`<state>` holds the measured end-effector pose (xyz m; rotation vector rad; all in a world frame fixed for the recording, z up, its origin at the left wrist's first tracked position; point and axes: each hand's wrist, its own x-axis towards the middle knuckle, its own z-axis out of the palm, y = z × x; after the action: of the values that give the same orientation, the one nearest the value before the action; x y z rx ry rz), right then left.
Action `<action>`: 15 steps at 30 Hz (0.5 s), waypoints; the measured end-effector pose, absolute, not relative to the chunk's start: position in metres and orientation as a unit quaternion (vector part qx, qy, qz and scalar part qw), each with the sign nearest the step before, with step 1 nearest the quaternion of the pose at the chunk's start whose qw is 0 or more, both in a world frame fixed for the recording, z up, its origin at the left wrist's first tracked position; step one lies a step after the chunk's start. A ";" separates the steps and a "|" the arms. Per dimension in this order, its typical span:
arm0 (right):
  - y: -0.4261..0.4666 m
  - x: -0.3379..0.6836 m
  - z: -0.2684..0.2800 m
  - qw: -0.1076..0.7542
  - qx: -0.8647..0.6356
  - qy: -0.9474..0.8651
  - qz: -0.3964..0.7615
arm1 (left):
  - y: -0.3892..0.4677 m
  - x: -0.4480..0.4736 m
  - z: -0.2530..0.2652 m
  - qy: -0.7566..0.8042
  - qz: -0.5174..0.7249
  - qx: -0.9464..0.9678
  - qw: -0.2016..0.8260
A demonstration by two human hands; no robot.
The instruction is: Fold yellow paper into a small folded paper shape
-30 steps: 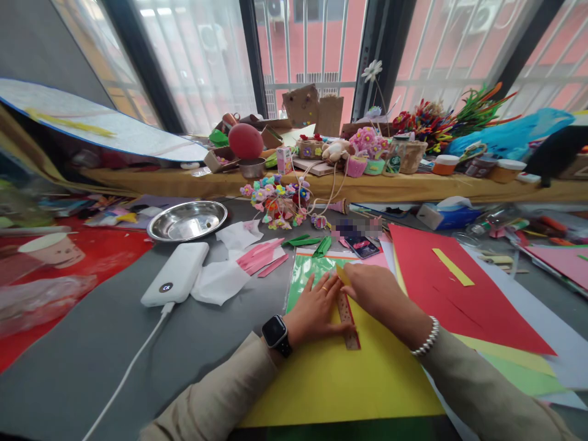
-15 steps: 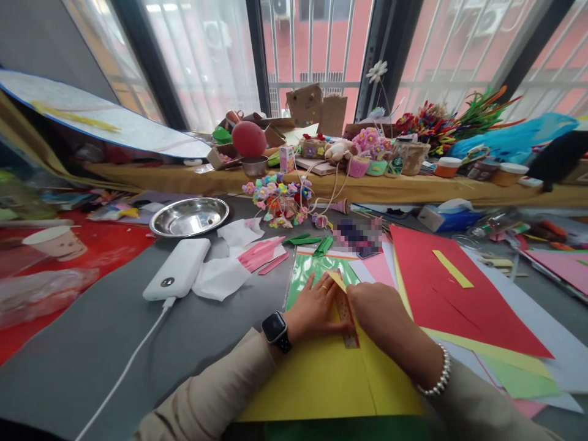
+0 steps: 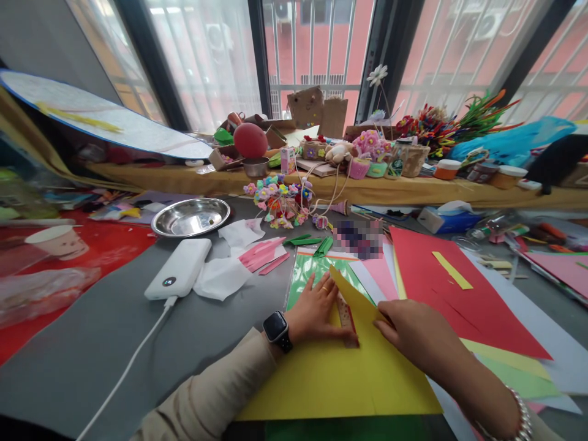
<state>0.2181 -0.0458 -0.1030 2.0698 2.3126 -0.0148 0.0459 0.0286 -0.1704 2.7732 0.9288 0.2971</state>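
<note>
A large sheet of yellow paper [image 3: 321,383] lies in front of me, its right side raised at an angle. My left hand [image 3: 315,309] rests flat with spread fingers on the sheet, pressing a short reddish patterned ruler [image 3: 348,321]. Part of that ruler is covered by the hand. On the right, my right hand [image 3: 407,324] pinches the lifted edge of the yellow paper between thumb and fingers. Beneath the far end of the sheet is a green sheet in a clear plastic sleeve [image 3: 303,272].
Red paper [image 3: 463,294] with a yellow strip [image 3: 452,269] lies to the right. On the left are a white power bank [image 3: 179,269] with its cable, a steel plate [image 3: 158,228] and white tissues [image 3: 223,278]. Crafted flowers [image 3: 278,199] stand ahead, before a cluttered ledge.
My right hand has moved right and toward me, drawing the paper's edge outward from beside the ruler. My left hand stays in place on the ruler.
</note>
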 end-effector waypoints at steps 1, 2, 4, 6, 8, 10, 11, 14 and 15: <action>-0.048 0.216 -0.105 0.013 0.665 0.746 0.000 | 0.028 0.046 -0.170 0.316 0.097 0.938 0.103; -0.050 0.213 -0.107 0.009 0.665 0.747 0.006 | 0.028 0.047 -0.169 0.317 0.096 0.938 0.104; -0.055 0.203 -0.110 -0.001 0.662 0.749 0.020 | 0.028 0.047 -0.168 0.318 0.094 0.938 0.102; -0.060 0.192 -0.112 -0.023 0.653 0.757 0.027 | 0.028 0.048 -0.169 0.317 0.096 0.939 0.097; -0.065 0.184 -0.115 -0.034 0.643 0.765 0.031 | 0.029 0.048 -0.170 0.314 0.097 0.940 0.092; -0.069 0.180 -0.118 -0.040 0.639 0.767 0.042 | 0.030 0.048 -0.173 0.313 0.094 0.941 0.087; -0.070 0.179 -0.119 -0.043 0.636 0.769 0.049 | 0.031 0.048 -0.175 0.313 0.092 0.942 0.084; -0.071 0.180 -0.118 -0.054 0.633 0.769 0.076 | 0.033 0.049 -0.179 0.320 0.100 0.939 0.077; -0.072 0.181 -0.114 -0.066 0.632 0.767 0.088 | 0.033 0.050 -0.179 0.322 0.105 0.938 0.076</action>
<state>0.1812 -0.0717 -0.1145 2.0729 2.5171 0.2876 0.0498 0.0328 -0.1786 2.8113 0.9665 0.3140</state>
